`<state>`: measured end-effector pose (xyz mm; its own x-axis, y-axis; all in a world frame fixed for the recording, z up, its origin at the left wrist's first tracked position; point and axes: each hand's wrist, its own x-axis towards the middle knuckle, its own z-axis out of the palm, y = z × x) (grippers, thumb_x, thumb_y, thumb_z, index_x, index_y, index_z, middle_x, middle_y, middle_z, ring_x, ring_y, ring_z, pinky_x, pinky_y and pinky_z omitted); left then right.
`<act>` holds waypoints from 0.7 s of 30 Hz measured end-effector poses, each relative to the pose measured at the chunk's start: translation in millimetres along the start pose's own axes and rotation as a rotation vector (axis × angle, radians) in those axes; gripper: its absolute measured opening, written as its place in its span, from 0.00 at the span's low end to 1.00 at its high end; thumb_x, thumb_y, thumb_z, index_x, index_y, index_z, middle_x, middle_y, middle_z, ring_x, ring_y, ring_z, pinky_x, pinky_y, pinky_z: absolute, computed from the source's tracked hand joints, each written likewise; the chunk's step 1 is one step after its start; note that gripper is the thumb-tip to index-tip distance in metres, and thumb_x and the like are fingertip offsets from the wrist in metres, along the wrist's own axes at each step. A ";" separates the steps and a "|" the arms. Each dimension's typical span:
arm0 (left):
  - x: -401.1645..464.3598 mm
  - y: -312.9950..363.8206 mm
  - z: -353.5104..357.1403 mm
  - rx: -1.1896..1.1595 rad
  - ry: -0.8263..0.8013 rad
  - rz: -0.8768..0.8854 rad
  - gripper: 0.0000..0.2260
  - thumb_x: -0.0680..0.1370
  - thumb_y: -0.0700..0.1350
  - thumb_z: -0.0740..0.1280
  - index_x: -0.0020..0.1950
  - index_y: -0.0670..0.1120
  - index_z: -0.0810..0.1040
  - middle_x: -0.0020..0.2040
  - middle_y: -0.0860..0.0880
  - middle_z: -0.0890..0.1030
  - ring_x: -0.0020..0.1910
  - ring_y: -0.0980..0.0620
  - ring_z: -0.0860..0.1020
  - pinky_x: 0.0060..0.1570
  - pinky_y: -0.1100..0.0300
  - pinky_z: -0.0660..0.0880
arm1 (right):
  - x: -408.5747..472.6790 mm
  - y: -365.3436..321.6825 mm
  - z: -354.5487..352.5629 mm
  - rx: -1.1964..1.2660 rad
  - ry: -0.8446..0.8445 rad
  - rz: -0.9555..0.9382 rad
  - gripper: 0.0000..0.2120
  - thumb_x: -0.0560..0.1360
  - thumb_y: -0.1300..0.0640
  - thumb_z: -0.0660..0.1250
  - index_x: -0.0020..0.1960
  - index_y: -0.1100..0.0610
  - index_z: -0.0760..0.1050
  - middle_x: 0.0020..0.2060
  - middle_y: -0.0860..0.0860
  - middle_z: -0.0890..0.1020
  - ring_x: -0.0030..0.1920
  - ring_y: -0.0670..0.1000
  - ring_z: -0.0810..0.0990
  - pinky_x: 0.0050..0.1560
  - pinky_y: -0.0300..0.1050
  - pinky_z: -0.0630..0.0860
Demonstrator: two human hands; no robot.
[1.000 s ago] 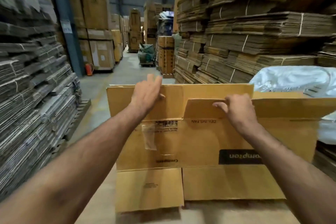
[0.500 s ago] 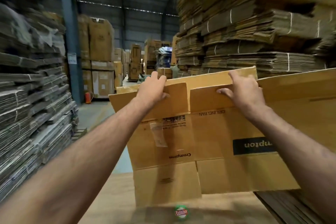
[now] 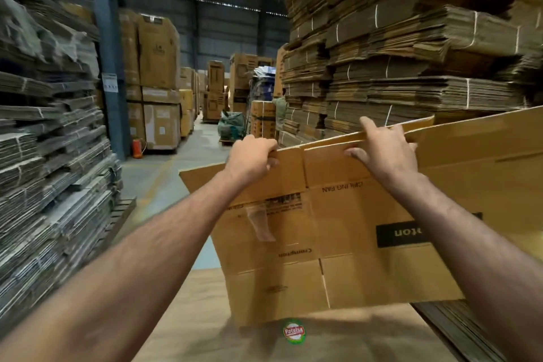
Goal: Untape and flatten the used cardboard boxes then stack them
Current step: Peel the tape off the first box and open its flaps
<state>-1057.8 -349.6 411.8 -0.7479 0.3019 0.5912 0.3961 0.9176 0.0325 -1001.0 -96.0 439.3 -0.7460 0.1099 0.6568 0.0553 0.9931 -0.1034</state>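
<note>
Both the left hand and right hand curl fingers over the top edge of a flattened, creased brown cardboard box.

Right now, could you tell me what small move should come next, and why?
Probably lower the flattened box flat onto the cardboard surface beneath it: the left hand and right hand grip its top edge, and it stands tilted, already collapsed.

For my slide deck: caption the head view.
Both hands, left hand and right hand, grip a flattened cardboard box by its top edge.
</note>
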 end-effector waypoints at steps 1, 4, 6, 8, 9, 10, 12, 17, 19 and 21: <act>-1.5 0.9 2.4 -0.106 0.078 -0.009 0.06 0.78 0.51 0.68 0.52 0.51 0.77 0.50 0.51 0.81 0.50 0.49 0.76 0.51 0.51 0.76 | 5.7 0.2 -0.9 -0.026 -0.007 0.041 0.36 0.73 0.39 0.69 0.75 0.49 0.59 0.61 0.60 0.77 0.67 0.63 0.67 0.59 0.77 0.68; -8.1 7.2 5.3 -0.114 0.253 -0.009 0.06 0.77 0.53 0.69 0.48 0.51 0.77 0.46 0.53 0.80 0.45 0.51 0.75 0.45 0.53 0.75 | 11.1 1.5 0.6 -0.109 -0.048 0.137 0.31 0.74 0.36 0.66 0.72 0.47 0.64 0.66 0.62 0.64 0.69 0.63 0.61 0.60 0.77 0.68; -12.1 7.1 6.9 -0.090 0.311 -0.012 0.07 0.77 0.54 0.69 0.47 0.52 0.77 0.45 0.53 0.80 0.44 0.51 0.74 0.45 0.53 0.74 | 7.1 1.3 7.0 -0.177 -0.060 0.140 0.26 0.75 0.34 0.63 0.65 0.49 0.70 0.66 0.59 0.58 0.70 0.62 0.56 0.62 0.76 0.66; -17.9 7.7 10.0 -0.069 0.328 -0.018 0.07 0.76 0.55 0.69 0.47 0.52 0.77 0.45 0.53 0.80 0.45 0.50 0.75 0.46 0.52 0.74 | 0.7 -5.4 15.0 -0.071 -0.112 0.122 0.27 0.76 0.33 0.61 0.65 0.51 0.69 0.68 0.58 0.58 0.71 0.62 0.54 0.63 0.74 0.67; -20.9 10.0 11.4 -0.067 0.328 -0.015 0.08 0.76 0.55 0.69 0.46 0.53 0.77 0.45 0.53 0.81 0.45 0.51 0.76 0.46 0.52 0.75 | -3.6 -10.3 19.2 0.004 -0.146 0.112 0.30 0.75 0.32 0.59 0.66 0.52 0.68 0.69 0.59 0.61 0.71 0.61 0.56 0.62 0.72 0.70; -23.3 14.0 12.8 -0.072 0.326 -0.011 0.08 0.76 0.55 0.69 0.47 0.53 0.77 0.45 0.53 0.81 0.45 0.51 0.76 0.46 0.52 0.75 | -8.3 -14.0 23.3 0.043 -0.163 0.095 0.33 0.73 0.29 0.59 0.67 0.53 0.68 0.67 0.60 0.66 0.70 0.61 0.59 0.60 0.69 0.72; -29.0 21.9 12.7 -0.067 0.336 0.012 0.08 0.76 0.56 0.69 0.48 0.53 0.78 0.46 0.54 0.81 0.46 0.51 0.76 0.47 0.53 0.74 | -18.3 -19.7 30.2 0.074 -0.140 0.080 0.37 0.68 0.25 0.60 0.65 0.52 0.71 0.62 0.57 0.72 0.68 0.59 0.62 0.56 0.67 0.75; -47.9 17.6 17.2 0.011 0.397 0.126 0.13 0.75 0.58 0.70 0.53 0.51 0.78 0.55 0.49 0.78 0.57 0.47 0.72 0.59 0.49 0.68 | -32.4 -17.6 37.2 0.180 -0.070 0.083 0.38 0.59 0.23 0.61 0.51 0.53 0.80 0.48 0.52 0.76 0.63 0.59 0.66 0.52 0.63 0.77; -56.2 1.5 18.1 0.121 0.461 0.034 0.25 0.71 0.64 0.70 0.60 0.50 0.75 0.67 0.42 0.69 0.71 0.40 0.62 0.72 0.38 0.52 | -34.1 -13.0 41.5 0.176 -0.057 0.072 0.39 0.60 0.23 0.61 0.54 0.54 0.80 0.49 0.53 0.77 0.63 0.59 0.67 0.52 0.63 0.78; -67.6 -22.7 16.7 0.179 0.431 -0.175 0.41 0.66 0.70 0.68 0.72 0.50 0.62 0.75 0.37 0.54 0.76 0.37 0.48 0.71 0.36 0.37 | -33.9 -8.2 44.1 0.165 -0.049 0.067 0.40 0.61 0.24 0.61 0.55 0.55 0.80 0.51 0.54 0.79 0.63 0.59 0.68 0.51 0.61 0.78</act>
<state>-1025.1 -386.5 357.7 -0.4921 0.0399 0.8696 0.1583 0.9864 0.0443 -1005.4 -109.7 384.9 -0.7761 0.1697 0.6074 -0.0007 0.9629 -0.2699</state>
